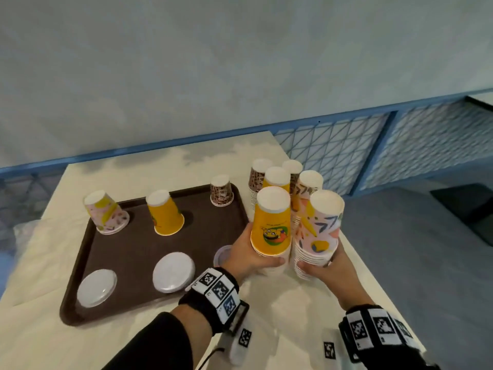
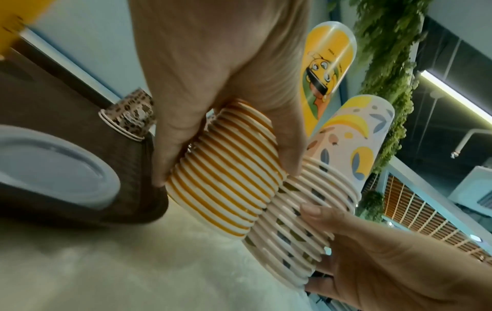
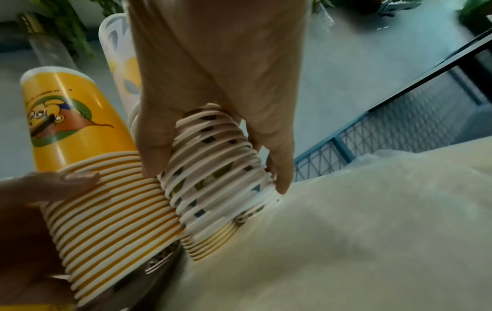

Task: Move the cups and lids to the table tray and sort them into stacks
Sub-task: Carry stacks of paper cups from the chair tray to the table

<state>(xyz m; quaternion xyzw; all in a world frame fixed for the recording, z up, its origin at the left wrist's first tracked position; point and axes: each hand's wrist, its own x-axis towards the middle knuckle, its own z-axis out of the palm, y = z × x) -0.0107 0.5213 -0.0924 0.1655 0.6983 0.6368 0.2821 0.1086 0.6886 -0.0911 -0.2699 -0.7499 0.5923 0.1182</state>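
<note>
My left hand (image 1: 253, 256) grips a stack of upside-down yellow cups (image 1: 270, 225) around its lower rims (image 2: 226, 178), just right of the brown tray (image 1: 128, 252). Beside it my right hand (image 1: 317, 265) grips a stack of pink patterned cups (image 1: 321, 231) by its rims (image 3: 215, 168). Both stacks stand side by side, touching. On the tray stand a pink patterned cup (image 1: 106, 213), a yellow cup (image 1: 165, 213) and a brown patterned cup (image 1: 221, 190), all upside down, plus two white lids (image 1: 97, 288) (image 1: 173, 272). A third lid (image 1: 222, 255) lies partly hidden behind my left hand.
Behind the held stacks stand more cup stacks: brown patterned (image 1: 257, 180), yellow (image 1: 277, 177) and pink (image 1: 308, 185). The cream-covered table (image 1: 280, 316) ends close to the right of my right hand, with grey floor (image 1: 400, 249) and a blue mesh fence (image 1: 333, 150) beyond.
</note>
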